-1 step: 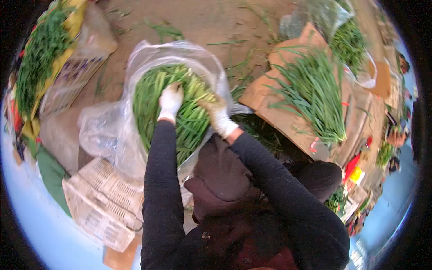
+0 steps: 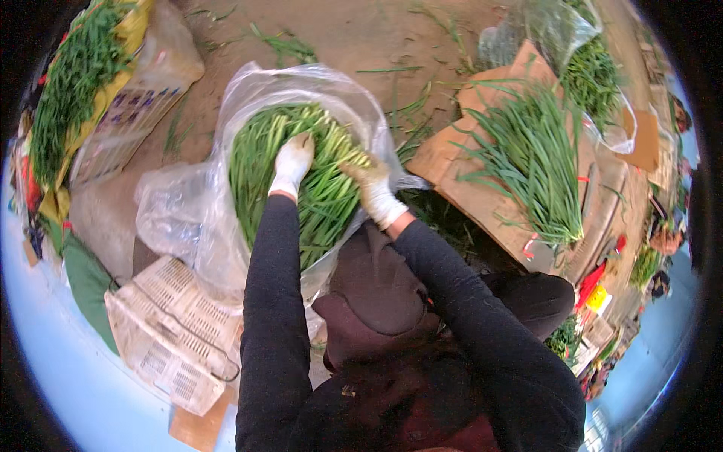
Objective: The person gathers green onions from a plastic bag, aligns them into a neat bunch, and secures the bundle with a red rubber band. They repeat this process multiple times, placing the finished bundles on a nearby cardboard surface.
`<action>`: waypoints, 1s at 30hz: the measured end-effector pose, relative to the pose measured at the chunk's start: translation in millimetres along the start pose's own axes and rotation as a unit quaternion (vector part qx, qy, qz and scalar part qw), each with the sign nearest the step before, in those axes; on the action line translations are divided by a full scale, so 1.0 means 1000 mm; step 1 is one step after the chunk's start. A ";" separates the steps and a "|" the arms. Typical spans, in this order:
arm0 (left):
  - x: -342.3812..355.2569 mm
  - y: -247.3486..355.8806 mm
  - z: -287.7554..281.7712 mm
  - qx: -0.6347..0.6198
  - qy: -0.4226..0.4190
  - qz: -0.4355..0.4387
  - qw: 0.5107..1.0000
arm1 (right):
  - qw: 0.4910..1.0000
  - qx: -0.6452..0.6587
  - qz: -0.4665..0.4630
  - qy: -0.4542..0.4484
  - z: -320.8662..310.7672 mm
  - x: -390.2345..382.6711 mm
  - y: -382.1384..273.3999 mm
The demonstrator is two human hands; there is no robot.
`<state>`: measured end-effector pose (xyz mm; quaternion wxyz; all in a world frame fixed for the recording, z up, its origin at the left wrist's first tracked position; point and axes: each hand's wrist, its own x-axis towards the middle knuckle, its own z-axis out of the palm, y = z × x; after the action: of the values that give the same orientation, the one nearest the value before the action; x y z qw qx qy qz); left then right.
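Note:
A clear plastic bag point(image 2: 324, 74) with its mouth spread wide holds a large heap of long green stalks point(image 2: 256, 147), their pale cut ends toward the upper right. My left hand point(image 2: 294, 160), in a white glove with a soiled brown palm side, is closed over the middle of the heap, its fingertips sunk among the stalks. At the heap's right edge my right hand point(image 2: 370, 185), gloved the same way, is closed around the stalks' pale ends. Part of its fingers is hidden by the stalks.
Flattened cardboard point(image 2: 440, 154) at the right bears a loose bunch of long green leaves point(image 2: 531, 151). A bag of greens point(image 2: 591, 75) stands behind it. A crate point(image 2: 124, 120) topped with greens is at the far left; a pale plastic crate point(image 2: 173, 301) lies nearer. Leaf scraps litter the floor.
The whole view has shifted slightly. Both hands stay at the same spots on the stalks, with barely any movement.

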<state>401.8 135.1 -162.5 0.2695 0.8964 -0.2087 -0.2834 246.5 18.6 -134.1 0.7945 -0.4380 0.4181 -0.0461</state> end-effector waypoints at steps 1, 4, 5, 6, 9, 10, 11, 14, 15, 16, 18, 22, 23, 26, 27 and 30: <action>0.002 0.003 -0.002 -0.163 -0.046 -0.056 0.984 | 0.998 -0.034 -0.009 0.047 -0.002 0.003 0.001; -0.002 0.017 -0.019 -0.172 -0.167 -0.045 0.970 | 0.999 -0.024 -0.032 -0.023 -0.001 0.013 0.000; -0.006 0.024 -0.022 -0.116 -0.187 -0.031 0.975 | 0.999 -0.016 -0.016 -0.031 -0.001 0.015 0.000; -0.006 0.027 -0.027 -0.137 -0.196 -0.051 0.969 | 0.999 -0.011 -0.007 -0.038 0.000 0.016 -0.001; -0.005 0.040 -0.028 -0.106 -0.214 -0.048 0.970 | 0.997 -0.059 -0.044 -0.034 0.001 0.018 0.002; -0.006 0.044 -0.025 -0.046 -0.204 -0.034 0.977 | 0.995 -0.083 -0.056 -0.023 0.001 0.018 0.003; -0.010 0.047 -0.018 0.015 -0.167 -0.026 0.985 | 0.992 -0.105 -0.067 -0.013 0.002 0.017 0.005; -0.027 0.052 0.001 0.141 0.050 0.050 0.987 | 0.997 -0.047 -0.059 -0.028 0.002 0.013 0.002; -0.029 0.050 0.004 0.162 0.073 0.035 0.984 | 0.997 -0.044 -0.058 -0.035 0.001 0.011 -0.001; -0.030 0.048 0.007 0.103 0.078 -0.006 0.992 | 0.998 0.030 -0.016 -0.052 0.001 0.010 -0.005; -0.026 0.043 0.009 -0.007 0.019 -0.101 0.995 | 0.986 0.117 0.007 -0.122 -0.002 0.006 -0.017; -0.012 0.029 0.013 -0.132 -0.032 -0.144 0.980 | 0.987 -0.025 -0.034 -0.158 0.004 -0.001 -0.030; -0.010 0.027 0.016 -0.123 -0.044 -0.152 0.980 | 0.984 -0.109 -0.062 -0.127 0.010 -0.001 -0.029; -0.002 0.015 0.020 -0.168 -0.113 -0.143 0.969 | 0.993 -0.108 -0.055 -0.008 0.024 0.001 -0.019; 0.001 0.009 0.017 -0.206 -0.133 -0.114 0.963 | 0.996 -0.054 -0.072 -0.015 0.027 0.004 -0.015; 0.007 0.001 0.008 -0.243 -0.222 -0.070 0.942 | 0.997 -0.066 -0.040 0.021 0.027 0.011 -0.009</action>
<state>401.7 127.7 -170.2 0.4054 0.7303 -0.1244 -0.5355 275.3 26.4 -127.4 0.7523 -0.5049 0.4191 -0.0592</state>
